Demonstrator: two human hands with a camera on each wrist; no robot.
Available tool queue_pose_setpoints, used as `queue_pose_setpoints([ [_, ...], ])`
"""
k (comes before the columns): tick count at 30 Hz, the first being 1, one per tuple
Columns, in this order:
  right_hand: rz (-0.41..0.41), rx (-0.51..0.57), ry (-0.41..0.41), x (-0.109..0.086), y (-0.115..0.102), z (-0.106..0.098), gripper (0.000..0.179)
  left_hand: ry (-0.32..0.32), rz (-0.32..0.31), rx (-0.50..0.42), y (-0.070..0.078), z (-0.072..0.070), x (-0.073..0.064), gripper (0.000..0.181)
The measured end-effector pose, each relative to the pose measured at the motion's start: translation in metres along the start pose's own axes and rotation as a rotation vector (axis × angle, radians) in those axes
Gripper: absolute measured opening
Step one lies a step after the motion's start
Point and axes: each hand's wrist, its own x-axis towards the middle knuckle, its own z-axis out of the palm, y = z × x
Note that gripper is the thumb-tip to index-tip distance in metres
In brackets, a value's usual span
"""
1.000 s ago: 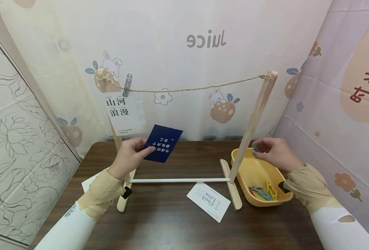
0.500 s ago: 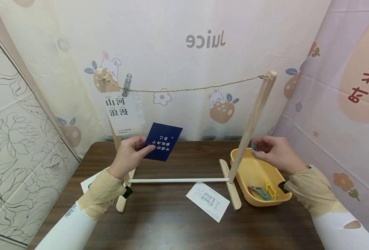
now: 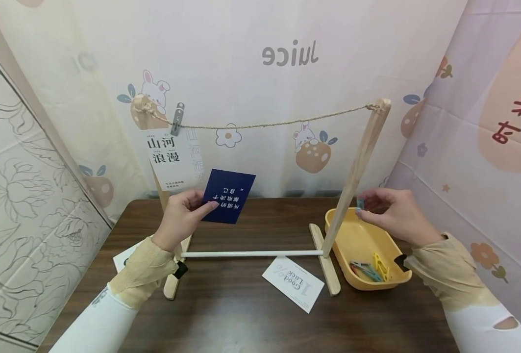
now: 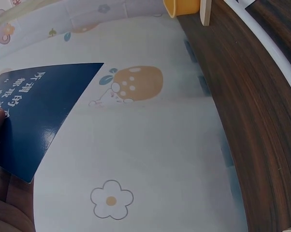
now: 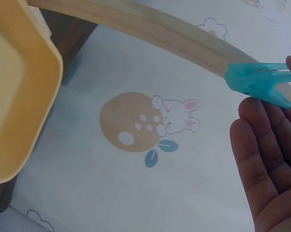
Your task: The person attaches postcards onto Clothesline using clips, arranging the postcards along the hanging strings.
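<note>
My left hand (image 3: 182, 218) pinches a dark blue card (image 3: 230, 195) with white characters by its lower left corner, thumb on the printed face. The lettering looks upside down in the head view. Above the far edge of a yellow basket, my right hand (image 3: 392, 213) holds a teal clothespin (image 5: 261, 79) between thumb and fingers. A twine line (image 3: 260, 126) spans the wooden stand. Near its left end a grey clothespin (image 3: 178, 118) clips a white card (image 3: 167, 159) with black characters. Other clothespins, yellow and teal, lie in the basket.
The yellow basket (image 3: 344, 264) stands right of the stand's right post (image 3: 359, 169). A white "Good Luck" card (image 3: 293, 283) lies on the brown table (image 3: 225, 314) by the white crossbar (image 3: 251, 254). Another white card (image 3: 122, 257) is partly hidden behind my left forearm.
My left hand has lifted the blue card slightly, and the card stands a little more upright. My right hand has moved slightly up with the teal clothespin.
</note>
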Motion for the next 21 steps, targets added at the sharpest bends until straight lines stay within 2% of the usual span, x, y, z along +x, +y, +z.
queue_pose_setpoints([
  [12, -0.059, -0.020, 0.035, 0.000, -0.017, -0.008, 0.028, 0.010, -0.010, -0.039, 0.000, 0.001, 0.003, 0.015],
  [21, -0.124, 0.012, 0.072, 0.006, -0.036, -0.011, 0.031, 0.029, 0.046, -0.081, 0.001, 0.003, 0.006, 0.014],
])
